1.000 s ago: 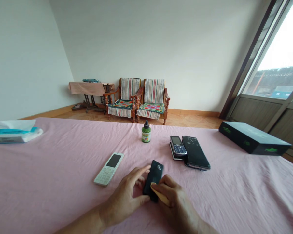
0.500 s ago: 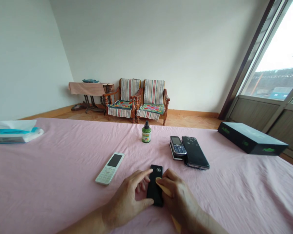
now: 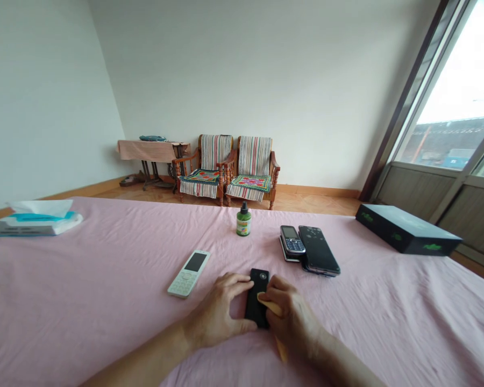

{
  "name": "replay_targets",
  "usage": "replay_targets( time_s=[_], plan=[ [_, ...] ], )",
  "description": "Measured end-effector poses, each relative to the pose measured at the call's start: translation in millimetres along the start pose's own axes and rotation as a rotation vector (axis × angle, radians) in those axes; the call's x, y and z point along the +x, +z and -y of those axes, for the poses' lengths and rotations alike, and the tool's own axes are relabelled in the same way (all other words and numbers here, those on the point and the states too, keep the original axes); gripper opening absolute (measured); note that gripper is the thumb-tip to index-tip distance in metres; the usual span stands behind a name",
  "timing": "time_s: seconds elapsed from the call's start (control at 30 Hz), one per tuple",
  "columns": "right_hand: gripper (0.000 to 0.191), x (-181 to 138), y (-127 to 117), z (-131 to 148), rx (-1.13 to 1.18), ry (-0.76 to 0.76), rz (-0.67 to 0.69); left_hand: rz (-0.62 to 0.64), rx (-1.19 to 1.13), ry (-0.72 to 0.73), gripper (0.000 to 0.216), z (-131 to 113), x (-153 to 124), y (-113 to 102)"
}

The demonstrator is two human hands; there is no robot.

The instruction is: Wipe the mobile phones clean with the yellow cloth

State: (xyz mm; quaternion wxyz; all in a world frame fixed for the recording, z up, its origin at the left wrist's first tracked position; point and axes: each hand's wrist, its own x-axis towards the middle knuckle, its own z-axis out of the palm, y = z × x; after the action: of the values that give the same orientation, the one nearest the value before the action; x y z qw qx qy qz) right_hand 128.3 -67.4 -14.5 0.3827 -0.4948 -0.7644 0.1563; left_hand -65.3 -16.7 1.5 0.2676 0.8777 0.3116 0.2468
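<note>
A black mobile phone lies back side up on the pink sheet, its round camera lens at the far end. My left hand steadies it from the left, fingertips on its upper edge and thumb at its near end. In my right hand is a bunched yellow cloth, pressed onto the phone's back, with a tail hanging below the fist. Left of my hands rests a white keypad phone, face up.
A green bottle with a black cap stands beyond my hands. To the right are a dark keypad phone on a stack and a large black smartphone. A black box sits far right, a tissue pack far left.
My left fingers have settled against the phone's left edge; earlier the index finger was lifted near the lens. The right hand keeps the cloth on the phone. The view has shifted slightly.
</note>
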Motion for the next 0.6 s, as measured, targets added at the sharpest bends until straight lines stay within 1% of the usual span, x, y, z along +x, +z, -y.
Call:
replay_targets(
  time_s=[0.07, 0.1, 0.2, 0.3, 0.4, 0.53, 0.6],
  plan=[
    [0.033, -1.9, 2.2, 0.3, 0.031, -0.039, 0.012, -0.019, 0.016, 0.026, 0.068, -1.3, 0.4, -1.0],
    [0.035, -2.1, 3.2, -0.7, 0.035, -0.035, -0.001, -0.026, 0.031, 0.039, 0.066, -1.8, 0.5, -1.4],
    [0.038, 0.3, 3.9, -7.3, -0.034, 0.032, -0.08, -0.018, 0.077, 0.082, 0.064, -2.1, 1.0, -1.8],
    [0.034, 2.1, 2.3, -11.5, -0.097, 0.053, -0.116, 0.005, 0.1, 0.134, 0.067, 0.1, 1.1, -0.8],
    [0.029, -2.0, 3.4, -6.5, -0.102, 0.005, -0.101, 0.022, 0.121, 0.136, 0.069, 2.5, -0.3, 1.1],
    [0.03, -11.7, 7.5, 4.3, -0.095, -0.074, -0.06, 0.043, 0.145, 0.122, 0.065, 3.1, 0.5, 0.6],
    [0.03, -15.2, 7.4, 7.6, -0.078, -0.09, -0.044, 0.07, 0.151, 0.124, 0.064, 3.9, 5.1, -2.5]
  ],
)
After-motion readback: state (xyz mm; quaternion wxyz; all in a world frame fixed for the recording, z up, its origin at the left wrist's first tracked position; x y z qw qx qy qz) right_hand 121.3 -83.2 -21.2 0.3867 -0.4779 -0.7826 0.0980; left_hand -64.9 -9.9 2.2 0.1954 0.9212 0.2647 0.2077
